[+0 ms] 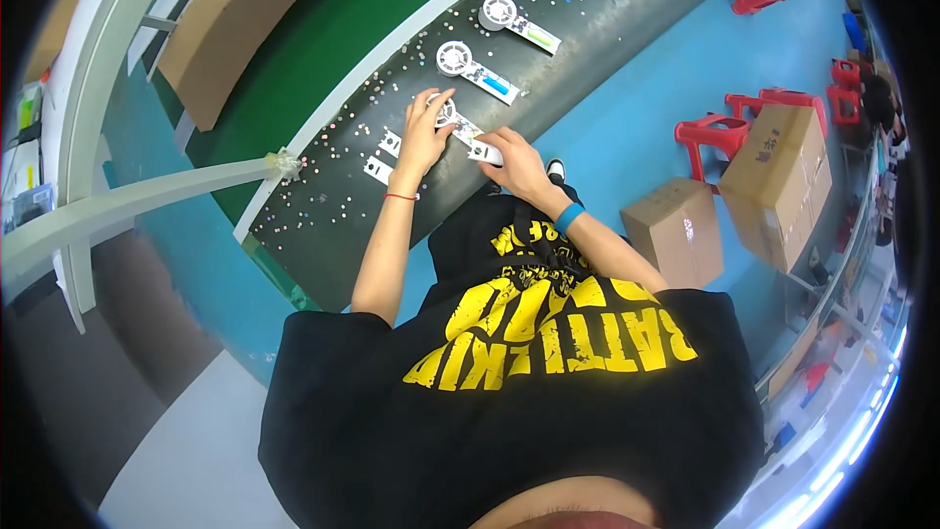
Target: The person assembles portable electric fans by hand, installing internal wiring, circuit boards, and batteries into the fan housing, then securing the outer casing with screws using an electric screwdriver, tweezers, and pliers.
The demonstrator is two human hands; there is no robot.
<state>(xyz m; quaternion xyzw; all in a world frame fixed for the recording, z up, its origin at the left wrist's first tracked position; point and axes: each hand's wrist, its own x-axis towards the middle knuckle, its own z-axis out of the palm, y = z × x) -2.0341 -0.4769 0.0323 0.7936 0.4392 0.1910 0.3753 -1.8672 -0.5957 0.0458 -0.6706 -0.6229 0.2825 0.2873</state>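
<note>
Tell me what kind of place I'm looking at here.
Probably a factory assembly line. A dark conveyor belt carries small white handheld fans, and the left hand and right hand work on one. Cardboard boxes and red stools stand on the blue floor.
</note>
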